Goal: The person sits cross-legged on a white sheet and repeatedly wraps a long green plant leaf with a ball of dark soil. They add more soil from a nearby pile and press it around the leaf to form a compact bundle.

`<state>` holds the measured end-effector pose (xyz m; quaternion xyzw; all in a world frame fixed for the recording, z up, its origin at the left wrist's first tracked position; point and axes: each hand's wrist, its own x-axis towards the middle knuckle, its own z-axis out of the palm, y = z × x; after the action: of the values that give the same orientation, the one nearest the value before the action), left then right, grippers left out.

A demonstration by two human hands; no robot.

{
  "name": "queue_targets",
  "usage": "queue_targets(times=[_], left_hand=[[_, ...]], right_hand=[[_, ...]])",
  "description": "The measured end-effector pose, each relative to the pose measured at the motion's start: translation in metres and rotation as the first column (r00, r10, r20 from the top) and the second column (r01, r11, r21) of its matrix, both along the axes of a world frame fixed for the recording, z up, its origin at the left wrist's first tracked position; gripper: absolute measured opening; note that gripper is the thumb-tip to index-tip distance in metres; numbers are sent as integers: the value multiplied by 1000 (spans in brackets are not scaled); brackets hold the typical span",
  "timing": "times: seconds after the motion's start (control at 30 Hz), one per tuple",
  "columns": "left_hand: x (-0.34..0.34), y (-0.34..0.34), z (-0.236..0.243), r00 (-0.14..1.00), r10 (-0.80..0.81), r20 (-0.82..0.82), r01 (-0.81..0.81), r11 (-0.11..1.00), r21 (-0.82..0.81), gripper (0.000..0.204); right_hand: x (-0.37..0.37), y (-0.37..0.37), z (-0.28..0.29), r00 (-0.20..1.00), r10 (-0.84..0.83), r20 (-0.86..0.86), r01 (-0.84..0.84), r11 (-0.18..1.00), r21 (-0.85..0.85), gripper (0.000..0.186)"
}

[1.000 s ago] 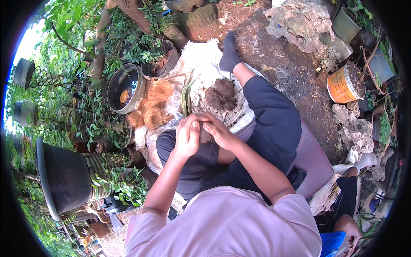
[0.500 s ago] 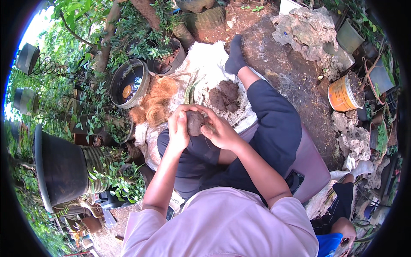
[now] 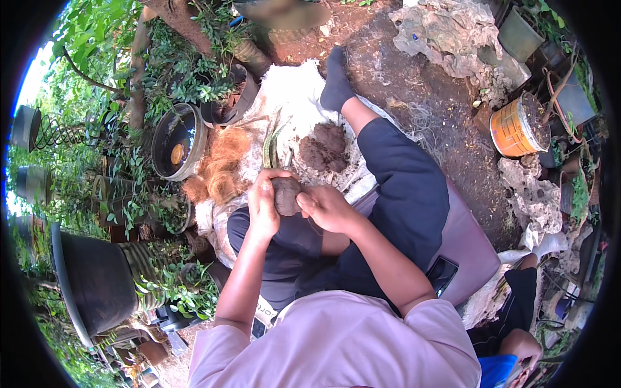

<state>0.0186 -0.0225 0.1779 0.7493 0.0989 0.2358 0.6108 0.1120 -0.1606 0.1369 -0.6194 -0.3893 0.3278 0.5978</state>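
Observation:
Between my two hands is a rounded ball of dark brown soil (image 3: 286, 196), held over my lap. My left hand (image 3: 262, 202) wraps its left and far side, fingers curled over the top. From the right, my right hand (image 3: 328, 208) presses against it with the thumb and bent fingers. Long green leaves (image 3: 268, 149) rise just beyond the left fingers; whether they join the ball is hidden. Past the hands, a heap of wet brown soil (image 3: 323, 149) lies on a white sack (image 3: 294, 87). Tan coconut fibre (image 3: 226, 161) is piled at the sack's left.
A round black tub (image 3: 160, 145) stands left of the fibre, and a large black pot (image 3: 97, 278) lies nearer. On the right are an orange bucket (image 3: 511, 132) and rough rocks (image 3: 449, 39). A phone (image 3: 442, 275) rests by my right thigh. Another person's hand (image 3: 521, 343) shows lower right.
My right hand has shifted from over the ball's top to its right side, baring more soil. The whole view has swung slightly, moving the surroundings left.

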Motion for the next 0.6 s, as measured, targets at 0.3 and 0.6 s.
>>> queue_targets(times=[0.3, 0.6], left_hand=[[22, -2, 8, 987, -8, -161, 5, 1000, -15, 60], [21, -23, 18, 986, -142, 93, 97, 920, 380, 57]], right_hand=[[3, -6, -15, 985, -145, 97, 129, 980, 152, 51], [10, -29, -21, 983, -70, 169, 32, 975, 218, 57]])
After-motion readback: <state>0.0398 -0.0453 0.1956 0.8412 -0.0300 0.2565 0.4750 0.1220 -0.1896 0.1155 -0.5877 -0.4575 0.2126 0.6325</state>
